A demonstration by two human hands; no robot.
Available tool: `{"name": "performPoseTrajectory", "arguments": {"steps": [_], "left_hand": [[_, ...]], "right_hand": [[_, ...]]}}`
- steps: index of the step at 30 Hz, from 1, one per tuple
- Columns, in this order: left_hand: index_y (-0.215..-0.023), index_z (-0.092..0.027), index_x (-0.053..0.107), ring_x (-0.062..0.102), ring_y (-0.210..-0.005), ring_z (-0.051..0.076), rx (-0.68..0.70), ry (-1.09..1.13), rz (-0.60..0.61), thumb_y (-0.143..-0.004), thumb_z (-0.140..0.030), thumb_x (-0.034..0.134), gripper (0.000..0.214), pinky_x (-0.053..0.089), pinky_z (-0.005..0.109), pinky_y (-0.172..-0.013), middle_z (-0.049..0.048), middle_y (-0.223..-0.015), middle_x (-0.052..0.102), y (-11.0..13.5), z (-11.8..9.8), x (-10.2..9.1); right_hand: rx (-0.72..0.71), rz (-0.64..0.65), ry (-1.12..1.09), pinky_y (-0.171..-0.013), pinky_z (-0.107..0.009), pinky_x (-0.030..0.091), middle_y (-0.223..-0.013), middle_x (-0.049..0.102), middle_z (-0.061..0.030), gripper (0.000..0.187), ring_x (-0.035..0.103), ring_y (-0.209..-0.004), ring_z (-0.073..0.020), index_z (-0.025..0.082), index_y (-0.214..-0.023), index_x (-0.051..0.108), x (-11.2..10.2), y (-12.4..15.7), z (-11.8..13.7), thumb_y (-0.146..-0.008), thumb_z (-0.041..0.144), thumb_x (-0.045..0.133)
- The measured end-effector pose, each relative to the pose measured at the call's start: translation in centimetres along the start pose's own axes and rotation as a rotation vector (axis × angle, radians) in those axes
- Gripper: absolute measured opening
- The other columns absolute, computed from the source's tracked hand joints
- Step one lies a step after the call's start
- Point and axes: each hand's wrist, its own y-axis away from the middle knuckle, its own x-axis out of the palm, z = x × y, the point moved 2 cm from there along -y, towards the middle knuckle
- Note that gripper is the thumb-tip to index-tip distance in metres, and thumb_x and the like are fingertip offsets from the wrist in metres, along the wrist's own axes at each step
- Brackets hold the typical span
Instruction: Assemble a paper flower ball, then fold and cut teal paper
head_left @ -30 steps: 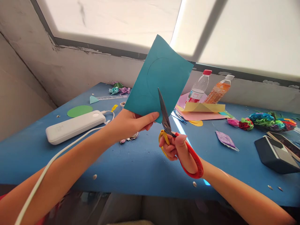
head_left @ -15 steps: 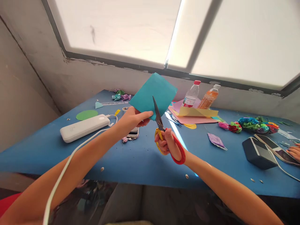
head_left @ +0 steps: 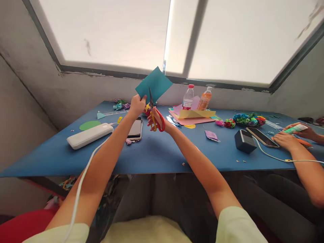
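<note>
My left hand (head_left: 137, 104) pinches the lower edge of a teal paper sheet (head_left: 154, 84), holding it upright above the blue table (head_left: 157, 152). My right hand (head_left: 154, 118) grips red and yellow scissors (head_left: 155, 116); their blades point up into the sheet's bottom edge. Both arms are stretched far out in front of me.
A white power bank (head_left: 89, 135) with a cable, a phone (head_left: 135, 129), a green paper disc (head_left: 89, 125), two bottles (head_left: 188, 98), pink and yellow papers (head_left: 193, 116), paper flowers (head_left: 246, 119) and a dark box (head_left: 245, 141) lie about. Another person's hands (head_left: 287, 138) work at the right.
My arms have stretched out, so sheet and scissors sit farther from me and look smaller. The view widened, bringing the other person's hands and my lap into sight.
</note>
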Motion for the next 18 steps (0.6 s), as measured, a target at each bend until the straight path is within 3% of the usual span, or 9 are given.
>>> {"name": "performPoseTrajectory", "arguments": {"steps": [4, 8, 11, 18], "left_hand": [[-0.050, -0.018, 0.043, 0.032, -0.045, 0.009, -0.002, -0.046, 0.154, -0.076, -0.016, 0.061, 0.032, 0.025, 0.024, -0.047, -0.0059, -0.044, 0.039, 1.2, 0.4, 0.6], [-0.052, -0.019, 0.042, 0.034, -0.041, 0.009, -0.049, -0.027, 0.245, -0.078, -0.021, 0.058, 0.031, 0.027, 0.023, -0.045, -0.0057, -0.042, 0.038, 2.8, 0.5, 1.5], [-0.053, -0.020, 0.038, 0.034, -0.039, 0.009, -0.086, 0.007, 0.257, -0.078, -0.022, 0.056, 0.031, 0.030, 0.024, -0.043, -0.0059, -0.041, 0.036, 3.1, 0.2, 1.5], [-0.051, -0.021, 0.034, 0.036, -0.040, 0.009, -0.007, 0.040, 0.172, -0.081, -0.030, 0.054, 0.037, 0.031, 0.025, -0.044, -0.0051, -0.043, 0.034, 3.5, -0.3, 0.5]], "right_hand": [[-0.094, -0.057, -0.057, -0.059, -0.025, 0.051, -0.088, 0.062, -0.0071, 0.062, 0.062, -0.082, -0.0172, 0.017, -0.083, 0.057, -1.1, 1.1, -1.7, -0.078, 0.077, 0.042], [-0.172, 0.017, -0.086, -0.057, -0.026, 0.048, -0.077, 0.061, -0.0063, 0.077, 0.061, -0.070, -0.0161, 0.016, -0.077, 0.058, -1.4, 2.1, -2.7, -0.073, 0.086, 0.028], [-0.155, 0.098, -0.144, -0.053, -0.026, 0.045, -0.063, 0.055, -0.0031, 0.086, 0.054, -0.055, -0.0136, 0.015, -0.074, 0.059, -0.7, 2.2, -2.6, -0.070, 0.090, 0.015], [-0.162, 0.102, -0.168, -0.050, -0.025, 0.042, -0.058, 0.047, 0.0007, 0.086, 0.046, -0.049, -0.0108, 0.015, -0.071, 0.058, 0.9, 2.7, -2.1, -0.066, 0.092, 0.019]]}}
